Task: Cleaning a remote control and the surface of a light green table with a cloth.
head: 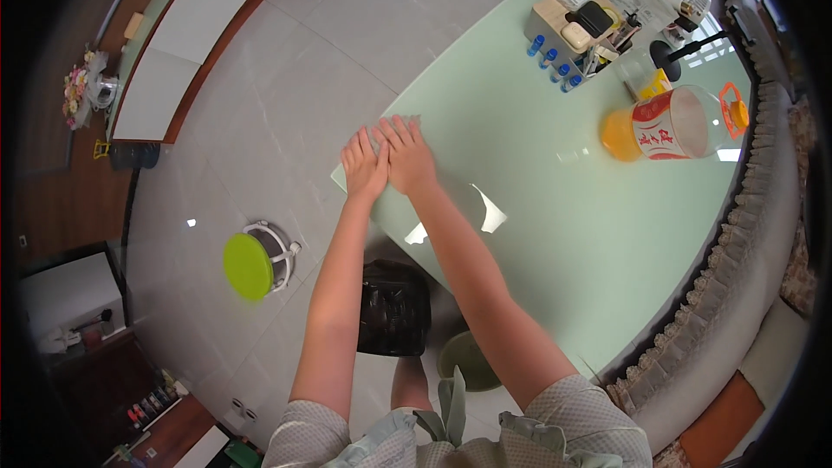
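Both arms reach forward to the near-left corner of a pale green glass tabletop (552, 221). My left hand (364, 164) lies palm down at the table's corner, fingers slightly apart, holding nothing. Beside it, my right hand (408, 155) rests flat on the glass, its fingers spread a little and its thumb side touching my left hand. Neither hand is on an object other than the tabletop.
A large plastic bottle of orange liquid (656, 127) lies towards the table's right side. Behind it stands a desktop organizer (552, 26) with small blue-capped vials. A green stool (248, 266), black bag (394, 309) and bin (468, 364) are below; a sofa (734, 312) borders the right.
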A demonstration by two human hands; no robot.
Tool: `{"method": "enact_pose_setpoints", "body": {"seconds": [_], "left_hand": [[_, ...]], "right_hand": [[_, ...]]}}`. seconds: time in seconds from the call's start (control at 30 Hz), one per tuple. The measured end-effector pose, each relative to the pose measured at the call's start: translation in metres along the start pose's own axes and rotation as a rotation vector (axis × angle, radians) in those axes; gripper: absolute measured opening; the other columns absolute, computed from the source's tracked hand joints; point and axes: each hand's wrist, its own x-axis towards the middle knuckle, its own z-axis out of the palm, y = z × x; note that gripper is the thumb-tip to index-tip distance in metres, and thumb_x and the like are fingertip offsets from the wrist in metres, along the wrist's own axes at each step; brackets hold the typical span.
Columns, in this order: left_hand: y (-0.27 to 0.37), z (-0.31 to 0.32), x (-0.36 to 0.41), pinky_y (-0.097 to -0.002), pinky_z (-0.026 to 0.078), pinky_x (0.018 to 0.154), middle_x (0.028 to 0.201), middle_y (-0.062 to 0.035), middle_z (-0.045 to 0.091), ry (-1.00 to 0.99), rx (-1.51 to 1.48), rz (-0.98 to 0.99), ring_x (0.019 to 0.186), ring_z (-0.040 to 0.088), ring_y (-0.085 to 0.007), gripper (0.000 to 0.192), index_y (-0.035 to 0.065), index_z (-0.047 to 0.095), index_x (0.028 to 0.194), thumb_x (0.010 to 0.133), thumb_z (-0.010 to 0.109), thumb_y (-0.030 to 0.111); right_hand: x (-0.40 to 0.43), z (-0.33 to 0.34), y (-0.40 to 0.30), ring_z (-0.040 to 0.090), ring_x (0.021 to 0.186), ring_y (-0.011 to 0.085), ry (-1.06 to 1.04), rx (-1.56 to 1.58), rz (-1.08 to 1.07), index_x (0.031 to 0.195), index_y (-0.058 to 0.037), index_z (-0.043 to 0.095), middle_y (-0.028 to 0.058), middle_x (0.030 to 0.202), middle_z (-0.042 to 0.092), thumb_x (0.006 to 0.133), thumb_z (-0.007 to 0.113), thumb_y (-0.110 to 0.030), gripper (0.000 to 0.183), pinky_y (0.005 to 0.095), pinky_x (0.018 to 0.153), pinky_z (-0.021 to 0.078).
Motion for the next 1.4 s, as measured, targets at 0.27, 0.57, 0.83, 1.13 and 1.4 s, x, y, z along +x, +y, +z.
{"method": "enact_pose_setpoints", "body": {"seconds": [0.27, 0.57, 0.83, 1.13, 1.4], "left_hand": [[-0.011, 0.031, -0.105, -0.0472, 0.001, 0.11, 0.148, -0.0224, 0.006, 0.049, 0.004, 0.193, 0.138, 0.001, -0.0361, 0.07, -0.005, 0.01, 0.14, 0.094, 0.029, 0.044], [0.07, 0.085, -0.242, -0.0502, 0.009, 0.109, 0.145, -0.0237, 0.015, -0.131, 0.061, 0.437, 0.136, 0.01, -0.0393, 0.078, -0.0073, 0.019, 0.138, 0.087, 0.044, 0.047], [0.101, 0.111, -0.291, -0.0451, 0.007, 0.111, 0.147, -0.0175, 0.015, -0.326, 0.114, 0.867, 0.138, 0.01, -0.0295, 0.083, -0.0026, 0.018, 0.14, 0.085, 0.046, 0.052], [0.107, 0.117, -0.302, -0.0473, 0.006, 0.11, 0.148, -0.0184, 0.012, -0.299, 0.154, 0.852, 0.138, 0.006, -0.0323, 0.085, -0.0034, 0.017, 0.14, 0.084, 0.045, 0.054], [0.128, 0.176, -0.413, -0.0491, 0.004, 0.11, 0.147, -0.0205, 0.01, -0.231, 0.112, 0.792, 0.137, 0.004, -0.0352, 0.085, -0.0032, 0.015, 0.14, 0.086, 0.038, 0.058]], "right_hand": [[-0.098, -0.017, -0.021, 0.025, 0.133, 0.0238, -0.064, 0.046, -0.042, 0.137, -0.016, 0.035, 0.0021, 0.143, 0.032, 0.088, 0.039, -0.024, 0.05, 0.0427, 0.111, 0.0163], [-0.275, -0.081, 0.027, 0.022, 0.135, 0.0255, -0.222, 0.018, 0.089, 0.14, -0.0164, 0.029, 0.0033, 0.145, 0.028, 0.085, 0.044, -0.025, 0.058, 0.0436, 0.111, 0.0151], [-0.39, -0.107, 0.011, 0.019, 0.136, 0.0266, -0.193, -0.012, 0.458, 0.142, -0.0151, 0.025, 0.0042, 0.147, 0.025, 0.084, 0.045, -0.026, 0.062, 0.0443, 0.111, 0.0143], [-0.408, -0.097, 0.011, 0.022, 0.135, 0.0263, -0.022, 0.023, 0.467, 0.14, -0.0138, 0.028, 0.0053, 0.146, 0.026, 0.084, 0.043, -0.023, 0.06, 0.0432, 0.111, 0.0171], [-0.513, -0.108, 0.016, 0.024, 0.134, 0.0274, 0.023, 0.078, 0.549, 0.139, -0.0143, 0.031, 0.0055, 0.145, 0.029, 0.085, 0.04, -0.016, 0.054, 0.0437, 0.11, 0.019]]}}
